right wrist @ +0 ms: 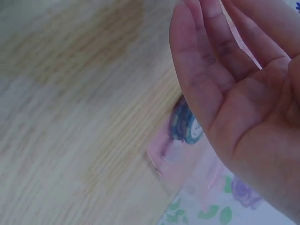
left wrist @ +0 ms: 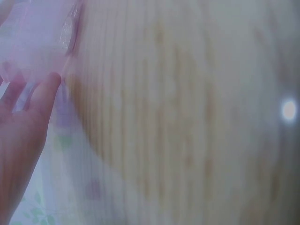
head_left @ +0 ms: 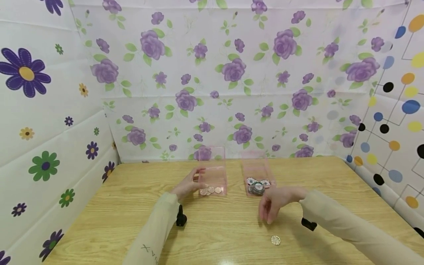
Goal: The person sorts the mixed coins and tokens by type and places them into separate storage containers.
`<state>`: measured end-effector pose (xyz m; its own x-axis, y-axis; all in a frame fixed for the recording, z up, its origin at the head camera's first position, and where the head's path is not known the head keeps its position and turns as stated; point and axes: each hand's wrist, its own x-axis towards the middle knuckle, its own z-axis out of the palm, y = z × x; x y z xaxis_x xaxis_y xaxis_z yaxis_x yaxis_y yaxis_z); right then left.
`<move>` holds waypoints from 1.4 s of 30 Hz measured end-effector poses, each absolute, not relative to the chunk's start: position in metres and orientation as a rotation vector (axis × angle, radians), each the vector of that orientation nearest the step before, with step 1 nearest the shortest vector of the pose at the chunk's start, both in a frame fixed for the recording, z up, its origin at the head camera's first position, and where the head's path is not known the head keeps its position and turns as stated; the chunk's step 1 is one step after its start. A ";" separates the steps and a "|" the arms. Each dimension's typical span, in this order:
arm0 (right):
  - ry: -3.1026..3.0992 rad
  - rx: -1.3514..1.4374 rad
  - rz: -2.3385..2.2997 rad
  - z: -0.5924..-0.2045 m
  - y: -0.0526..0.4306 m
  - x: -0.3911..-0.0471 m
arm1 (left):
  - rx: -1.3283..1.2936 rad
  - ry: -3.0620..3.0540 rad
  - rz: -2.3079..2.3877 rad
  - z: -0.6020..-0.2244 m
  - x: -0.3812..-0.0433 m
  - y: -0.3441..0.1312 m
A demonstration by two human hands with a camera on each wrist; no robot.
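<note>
My left hand (head_left: 188, 184) holds the left side of a clear pink plastic box (head_left: 215, 175), thumb at its near part and fingers farther back. Several gold-coloured coins (head_left: 211, 190) lie at the near end inside that box, whose lid stands up at the back. Over the table my right hand (head_left: 274, 203) hangs with loosely bent fingers pointing down and nothing visible in them. A single gold-coloured coin (head_left: 276, 240) lies on the wood just nearer than those fingertips. The right wrist view shows the open palm (right wrist: 262, 108), with the fingertips cut off.
A second clear pink box (head_left: 256, 171), lid also raised, stands to the right, holding several dark green and white poker chips (head_left: 256, 187). Both boxes rest on the wooden table (head_left: 149, 176). Flowered cloth (head_left: 198, 73) hangs behind it, with patterned cloths at both sides.
</note>
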<state>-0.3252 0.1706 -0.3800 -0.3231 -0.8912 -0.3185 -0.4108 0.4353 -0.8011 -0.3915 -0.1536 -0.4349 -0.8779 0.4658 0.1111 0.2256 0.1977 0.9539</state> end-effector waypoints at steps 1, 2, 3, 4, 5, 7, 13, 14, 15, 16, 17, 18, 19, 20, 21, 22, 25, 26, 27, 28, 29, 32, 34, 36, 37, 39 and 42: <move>1.901 -1.094 -0.776 -0.380 0.170 -0.324 | 0.671 2.263 1.749 -0.435 -0.392 -0.154; 1.890 -1.090 -0.766 -0.381 0.170 -0.323 | 0.676 2.264 1.744 -0.436 -0.392 -0.154; 1.883 -1.099 -0.757 -0.381 0.169 -0.322 | 0.678 2.262 1.744 -0.436 -0.393 -0.154; 1.877 -1.105 -0.747 -0.381 0.169 -0.320 | 0.681 2.268 1.735 -0.435 -0.393 -0.154; 1.868 -1.106 -0.732 -0.382 0.169 -0.320 | 0.687 2.270 1.730 -0.435 -0.393 -0.154; 1.847 -1.087 -0.714 -0.383 0.169 -0.318 | 0.700 2.277 1.719 -0.435 -0.393 -0.154; 1.833 -1.057 -0.693 -0.389 0.174 -0.314 | 0.700 2.280 1.712 -0.432 -0.391 -0.153; 1.835 -1.069 -0.693 -0.390 0.175 -0.313 | 0.696 2.273 1.720 -0.432 -0.391 -0.153; 1.832 -1.086 -0.697 -0.392 0.176 -0.313 | 0.692 2.270 1.724 -0.432 -0.391 -0.153; 1.829 -1.103 -0.701 -0.393 0.177 -0.313 | 0.690 2.270 1.728 -0.431 -0.391 -0.153; 1.823 -1.114 -0.699 -0.395 0.178 -0.312 | 0.691 2.265 1.732 -0.431 -0.391 -0.153; 1.822 -1.123 -0.695 -0.396 0.178 -0.312 | 0.690 2.264 1.734 -0.430 -0.391 -0.153; 1.823 -1.137 -0.694 -0.397 0.179 -0.312 | 0.693 2.263 1.735 -0.430 -0.391 -0.153; 1.823 -1.150 -0.688 -0.398 0.179 -0.312 | 0.691 2.266 1.734 -0.430 -0.390 -0.153; 1.827 -1.163 -0.685 -0.400 0.180 -0.312 | 0.688 2.269 1.730 -0.429 -0.390 -0.153; 1.831 -1.176 -0.680 -0.400 0.180 -0.311 | 0.686 2.269 1.727 -0.429 -0.390 -0.153; 1.813 -1.189 -0.709 -0.403 0.179 -0.310 | 0.683 2.266 1.724 -0.430 -0.390 -0.153; 1.808 -1.193 -0.717 -0.404 0.179 -0.309 | 0.680 2.266 1.723 -0.430 -0.390 -0.153; 1.809 -1.199 -0.725 -0.405 0.179 -0.309 | 0.683 2.265 1.723 -0.430 -0.389 -0.153; 1.807 -1.204 -0.732 -0.405 0.179 -0.309 | 0.685 2.265 1.722 -0.429 -0.388 -0.153; 1.807 -1.209 -0.740 -0.405 0.179 -0.309 | 0.689 2.265 1.719 -0.428 -0.387 -0.153; 1.829 -1.232 -0.737 -0.405 0.179 -0.308 | 0.711 2.264 1.727 -0.426 -0.384 -0.152; 1.834 -1.237 -0.734 -0.404 0.179 -0.307 | 0.734 2.259 1.734 -0.426 -0.384 -0.153; 1.834 -1.238 -0.732 -0.404 0.179 -0.306 | 0.766 2.248 1.748 -0.430 -0.387 -0.154; 1.839 -1.242 -0.726 -0.404 0.178 -0.305 | 0.776 2.238 1.758 -0.432 -0.389 -0.155; 1.856 -1.258 -0.715 -0.404 0.178 -0.305 | 0.775 2.250 1.741 -0.431 -0.387 -0.154; 1.886 -1.280 -0.693 -0.405 0.177 -0.304 | 0.749 2.252 1.742 -0.427 -0.384 -0.153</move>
<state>-0.3039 0.1766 -0.4050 -0.2272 -0.9342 -0.2750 -0.5335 0.3556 -0.7674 -0.3838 -0.1525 -0.4266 -0.8522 0.5020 0.1476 0.2690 0.1785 0.9464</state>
